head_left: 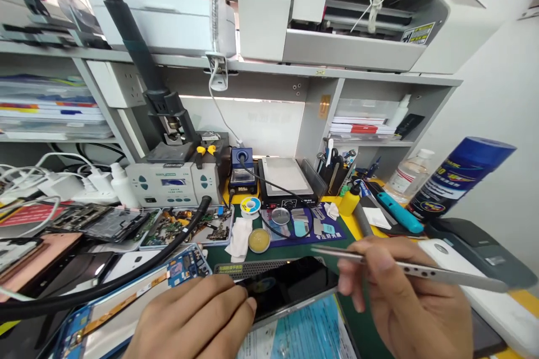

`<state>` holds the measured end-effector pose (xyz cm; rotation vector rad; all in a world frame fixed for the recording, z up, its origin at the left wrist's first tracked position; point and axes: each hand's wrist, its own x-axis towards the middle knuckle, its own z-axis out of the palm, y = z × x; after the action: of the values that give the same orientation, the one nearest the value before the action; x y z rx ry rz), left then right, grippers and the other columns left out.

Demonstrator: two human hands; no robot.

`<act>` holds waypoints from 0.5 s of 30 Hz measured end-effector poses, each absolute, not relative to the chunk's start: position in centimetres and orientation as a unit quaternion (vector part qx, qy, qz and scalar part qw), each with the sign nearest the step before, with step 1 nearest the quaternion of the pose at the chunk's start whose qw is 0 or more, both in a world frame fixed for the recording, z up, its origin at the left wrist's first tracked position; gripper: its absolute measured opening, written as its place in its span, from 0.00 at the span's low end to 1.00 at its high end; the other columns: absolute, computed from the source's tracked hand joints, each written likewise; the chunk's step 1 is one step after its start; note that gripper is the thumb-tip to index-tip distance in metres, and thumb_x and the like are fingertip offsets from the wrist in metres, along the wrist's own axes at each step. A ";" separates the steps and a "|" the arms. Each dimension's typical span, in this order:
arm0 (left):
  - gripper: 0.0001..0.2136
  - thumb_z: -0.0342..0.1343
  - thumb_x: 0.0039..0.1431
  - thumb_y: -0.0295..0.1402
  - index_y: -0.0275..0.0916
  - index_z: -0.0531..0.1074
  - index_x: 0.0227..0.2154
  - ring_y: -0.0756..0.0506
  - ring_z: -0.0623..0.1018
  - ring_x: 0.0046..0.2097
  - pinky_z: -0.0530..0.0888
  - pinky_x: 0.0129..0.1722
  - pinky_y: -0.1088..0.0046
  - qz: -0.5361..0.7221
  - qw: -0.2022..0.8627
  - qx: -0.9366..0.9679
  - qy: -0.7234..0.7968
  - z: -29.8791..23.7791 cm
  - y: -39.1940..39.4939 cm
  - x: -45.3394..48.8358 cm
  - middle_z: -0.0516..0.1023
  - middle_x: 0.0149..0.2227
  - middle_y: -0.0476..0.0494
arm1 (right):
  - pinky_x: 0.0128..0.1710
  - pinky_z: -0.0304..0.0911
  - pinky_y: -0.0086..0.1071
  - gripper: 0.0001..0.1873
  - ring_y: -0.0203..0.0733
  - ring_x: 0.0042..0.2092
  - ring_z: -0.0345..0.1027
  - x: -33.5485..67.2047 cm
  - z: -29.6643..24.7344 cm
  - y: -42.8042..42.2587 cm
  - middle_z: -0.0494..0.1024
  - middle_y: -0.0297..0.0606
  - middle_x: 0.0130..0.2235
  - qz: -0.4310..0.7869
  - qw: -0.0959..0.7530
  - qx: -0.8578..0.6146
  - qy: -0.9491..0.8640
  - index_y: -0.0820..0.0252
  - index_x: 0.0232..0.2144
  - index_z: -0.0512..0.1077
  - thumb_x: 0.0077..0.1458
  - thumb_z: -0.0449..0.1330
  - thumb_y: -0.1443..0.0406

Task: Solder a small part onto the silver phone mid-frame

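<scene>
A smartphone (pixel 295 286) with a glossy black screen and a silver edge lies tilted in front of me. My left hand (pixel 197 314) has its fingers curled over the phone's left end; the thumb is hidden. In my right hand (pixel 404 291) is a pair of metal tweezers (pixel 416 270), pinched between thumb and fingers. Their tips point left, above the phone's right end, and small holes run along the handle. Beneath the phone is a blue and white printed sheet (pixel 303 328), on a dark green mat (pixel 364 320).
Behind the phone are a round tin (pixel 259 240), a solder spool (pixel 250 206) and a heating plate (pixel 286 176). Opened phone parts (pixel 185 227) and a black hose (pixel 168 252) crowd the left. A spray can (pixel 458 179) and a white device (pixel 505 308) stand right.
</scene>
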<state>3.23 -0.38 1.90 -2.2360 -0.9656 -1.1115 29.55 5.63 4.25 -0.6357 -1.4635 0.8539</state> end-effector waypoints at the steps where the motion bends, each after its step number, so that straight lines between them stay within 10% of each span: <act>1: 0.11 0.51 0.71 0.24 0.37 0.79 0.41 0.45 0.84 0.44 0.79 0.44 0.69 -0.408 0.232 -0.809 -0.354 2.1 -0.3 3.4 0.87 0.39 0.46 | 0.19 0.72 0.23 0.10 0.38 0.26 0.80 29.5 4.3 5.8 0.87 0.37 0.33 0.350 0.627 -0.286 -0.635 0.50 0.45 0.81 0.71 0.59 0.67; 15: 0.09 0.56 0.68 0.19 0.33 0.76 0.47 0.43 0.83 0.46 0.81 0.41 0.66 -0.401 0.209 -0.814 -0.365 2.4 -0.6 3.0 0.86 0.41 0.38 | 0.28 0.81 0.22 0.08 0.39 0.31 0.85 28.7 4.4 5.3 0.89 0.30 0.33 0.261 0.614 -0.322 -0.672 0.46 0.43 0.83 0.66 0.65 0.65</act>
<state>3.00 -0.63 2.36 -2.2649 -1.0167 -1.1145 28.72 5.28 4.41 -0.7415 -1.5493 0.6023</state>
